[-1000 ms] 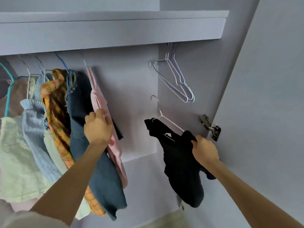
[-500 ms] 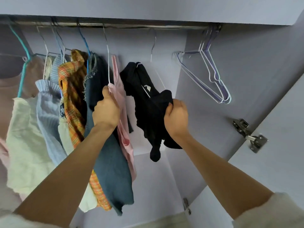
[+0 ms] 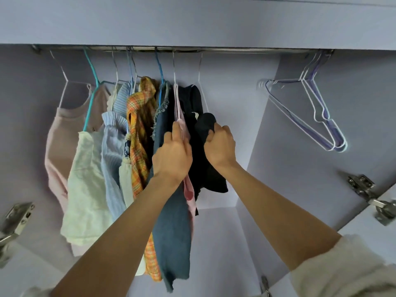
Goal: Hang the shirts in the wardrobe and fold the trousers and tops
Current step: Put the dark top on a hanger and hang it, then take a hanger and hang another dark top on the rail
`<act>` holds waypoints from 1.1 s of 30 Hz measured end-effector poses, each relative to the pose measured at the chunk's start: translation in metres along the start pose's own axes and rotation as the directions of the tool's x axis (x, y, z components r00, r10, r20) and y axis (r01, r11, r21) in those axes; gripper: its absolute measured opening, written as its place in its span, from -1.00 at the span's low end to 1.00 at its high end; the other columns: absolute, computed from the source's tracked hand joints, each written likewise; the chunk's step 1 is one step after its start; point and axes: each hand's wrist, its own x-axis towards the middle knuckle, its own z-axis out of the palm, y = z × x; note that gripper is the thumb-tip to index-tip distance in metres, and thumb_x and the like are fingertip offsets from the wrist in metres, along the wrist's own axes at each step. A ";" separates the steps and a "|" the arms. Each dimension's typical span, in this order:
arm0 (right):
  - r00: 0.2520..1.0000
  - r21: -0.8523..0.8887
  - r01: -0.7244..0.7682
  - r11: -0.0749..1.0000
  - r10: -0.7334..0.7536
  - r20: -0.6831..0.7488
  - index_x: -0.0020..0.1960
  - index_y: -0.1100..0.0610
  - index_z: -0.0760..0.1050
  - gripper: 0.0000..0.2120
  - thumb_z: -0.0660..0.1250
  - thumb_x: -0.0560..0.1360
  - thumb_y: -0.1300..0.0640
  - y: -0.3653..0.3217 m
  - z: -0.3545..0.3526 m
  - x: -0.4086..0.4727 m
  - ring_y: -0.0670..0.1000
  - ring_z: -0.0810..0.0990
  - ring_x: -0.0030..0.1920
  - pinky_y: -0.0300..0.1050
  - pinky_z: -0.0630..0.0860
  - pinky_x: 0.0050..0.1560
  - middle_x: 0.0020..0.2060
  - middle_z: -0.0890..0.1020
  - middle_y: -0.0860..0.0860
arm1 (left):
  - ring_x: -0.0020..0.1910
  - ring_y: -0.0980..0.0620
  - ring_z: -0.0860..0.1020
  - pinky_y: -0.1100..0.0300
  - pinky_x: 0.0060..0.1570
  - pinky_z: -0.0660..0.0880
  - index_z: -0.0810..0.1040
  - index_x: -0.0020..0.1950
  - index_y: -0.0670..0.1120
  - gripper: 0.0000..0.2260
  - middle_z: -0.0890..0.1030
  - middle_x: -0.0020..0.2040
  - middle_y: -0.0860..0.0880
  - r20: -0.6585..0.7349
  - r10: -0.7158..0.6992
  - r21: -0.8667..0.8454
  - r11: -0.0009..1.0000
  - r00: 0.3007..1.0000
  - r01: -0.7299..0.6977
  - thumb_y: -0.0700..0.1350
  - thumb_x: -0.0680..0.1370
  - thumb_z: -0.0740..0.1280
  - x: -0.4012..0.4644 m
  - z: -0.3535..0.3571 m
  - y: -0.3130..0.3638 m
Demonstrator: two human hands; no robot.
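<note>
Black shirt (image 3: 194, 116) hangs on a thin white hanger (image 3: 201, 82) whose hook goes up to the rail (image 3: 214, 52) at the top of the wardrobe. The shirt is the last one in the row, at about 12 o'clock from the two hands. Its long side runs straight down, from the rail toward the wardrobe floor.

The right hand (image 3: 220, 144) is the nearer one. Its grip is clenched around a bunched fold of the black cloth, which pokes out above the knuckles at 11 o'clock from that hand. The left hand (image 3: 172, 155) is just beside it, at 9 o'clock. Its fingers pinch the pink top (image 3: 182, 125) and press it and the blue denim piece (image 3: 171, 211) away to the left, so the black shirt has room.

I think the hanging is almost done. The next move would be for the right hand to let go so the cloth drops flat and straight.

Farther left, at 9 o'clock, hang a plaid shirt (image 3: 139, 133), a pale blue knit (image 3: 111, 151), a cream top (image 3: 85, 189) and a dusty pink top (image 3: 57, 142). Far off at 3 o'clock, some bare hangers (image 3: 321, 116) wait on the same rail.
</note>
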 end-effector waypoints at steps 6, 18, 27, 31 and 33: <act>0.965 -0.078 0.230 0.970 -0.238 -0.113 0.38 0.24 0.34 -0.56 0.23 0.50 0.29 0.025 -0.008 -0.057 0.20 0.44 0.18 0.11 0.41 0.11 0.17 0.46 0.22 | 0.28 -0.15 0.37 -0.06 0.09 0.47 0.27 0.46 -0.12 -0.53 0.36 0.35 -0.15 -0.080 0.103 -0.057 0.993 0.991 -0.108 -0.14 0.56 0.23 -0.044 -0.002 -0.009; 0.705 0.274 0.189 0.943 -0.324 0.631 0.14 0.28 0.51 -0.78 0.18 0.55 0.26 0.069 0.007 -0.236 0.12 0.51 0.15 -0.14 0.37 0.12 0.08 0.59 0.15 | 0.16 -0.18 0.50 0.03 0.15 0.36 0.48 0.30 -0.12 -0.68 0.53 0.24 -0.12 0.028 -0.528 -0.029 0.848 0.849 0.529 -0.18 0.55 0.24 -0.280 0.004 -0.052; -0.133 0.473 0.351 0.808 -0.457 0.880 0.27 0.16 0.44 -0.71 0.13 0.58 0.19 0.067 -0.004 -0.450 0.05 0.50 0.21 -0.18 0.39 0.16 0.21 0.55 0.07 | 0.17 -0.16 0.50 0.06 0.18 0.40 0.49 0.27 -0.08 -0.71 0.44 0.30 -0.12 -0.173 -0.984 -0.191 0.074 0.041 0.979 -0.16 0.55 0.21 -0.591 -0.023 -0.011; -0.394 0.585 0.396 0.708 -0.444 0.805 0.25 0.14 0.46 -0.72 0.13 0.58 0.19 0.051 -0.019 -0.545 0.06 0.53 0.17 -0.13 0.42 0.18 0.16 0.58 0.08 | 0.19 -0.16 0.46 0.07 0.18 0.40 0.49 0.26 -0.09 -0.71 0.44 0.27 -0.14 -0.204 -0.935 -0.280 -0.228 -0.289 0.933 -0.17 0.55 0.18 -0.714 -0.040 0.026; -0.493 0.642 0.414 0.645 -0.434 0.754 0.24 0.15 0.47 -0.72 0.13 0.58 0.20 0.046 -0.030 -0.592 0.05 0.54 0.16 -0.17 0.41 0.16 0.15 0.59 0.09 | 0.18 -0.16 0.46 0.04 0.16 0.42 0.44 0.30 -0.10 -0.69 0.40 0.29 -0.14 -0.212 -0.878 -0.327 -0.351 -0.430 0.877 -0.15 0.55 0.18 -0.769 -0.048 0.048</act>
